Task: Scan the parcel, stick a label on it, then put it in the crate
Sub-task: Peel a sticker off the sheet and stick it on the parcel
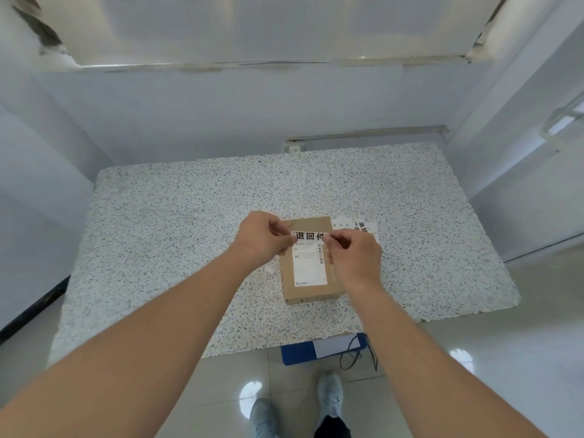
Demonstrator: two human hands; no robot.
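A brown cardboard parcel (305, 289) lies flat on the speckled table (177, 235), with a white shipping label on its top face. Over its far end I hold a white label (309, 236) printed with large black characters. My left hand (260, 240) pinches the label's left end and my right hand (355, 256) pinches its right end. The label hangs just above the parcel's top; I cannot tell whether it touches. The blue crate (303, 354) stands on the floor under the table's near edge, partly hidden by my right forearm.
More printed labels (363, 228) lie on the table just behind the parcel on the right. A small white scrap (270, 269) sits left of the parcel. A black cable (350, 355) loops by the crate. White walls enclose the table. My shoes show on the tiled floor.
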